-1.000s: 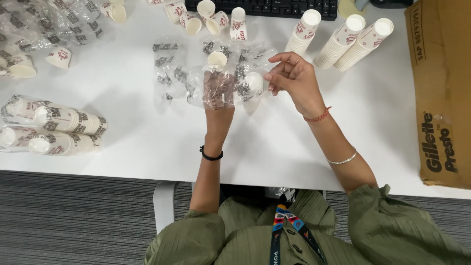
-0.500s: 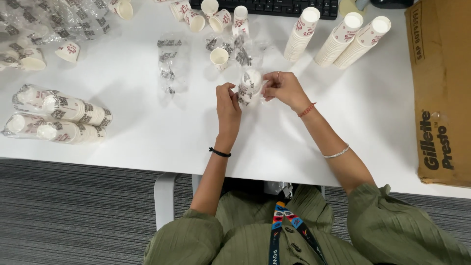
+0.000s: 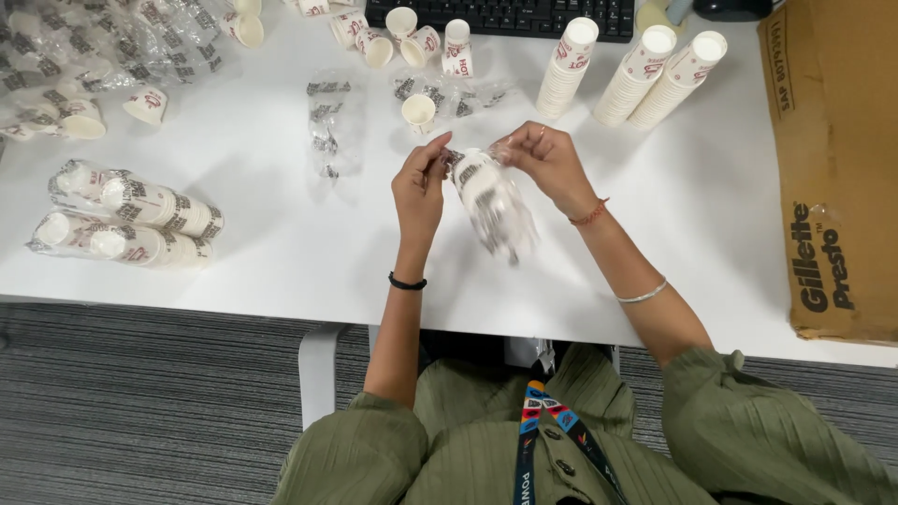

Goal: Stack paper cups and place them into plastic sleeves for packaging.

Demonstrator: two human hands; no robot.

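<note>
Both hands, left hand (image 3: 418, 187) and right hand (image 3: 547, 161), grip the bagged cups (image 3: 493, 201); long axis toward the person.

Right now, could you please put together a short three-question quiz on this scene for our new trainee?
1. True or false: both hands grip one clear sleeve of cups.
2. How many unwrapped upright stacks stand near the keyboard?
3. Which wrist wears the black band: A left, B right?

Key: 1 true: the left hand and the right hand pinch its top. 2 three. 3 A.
</note>
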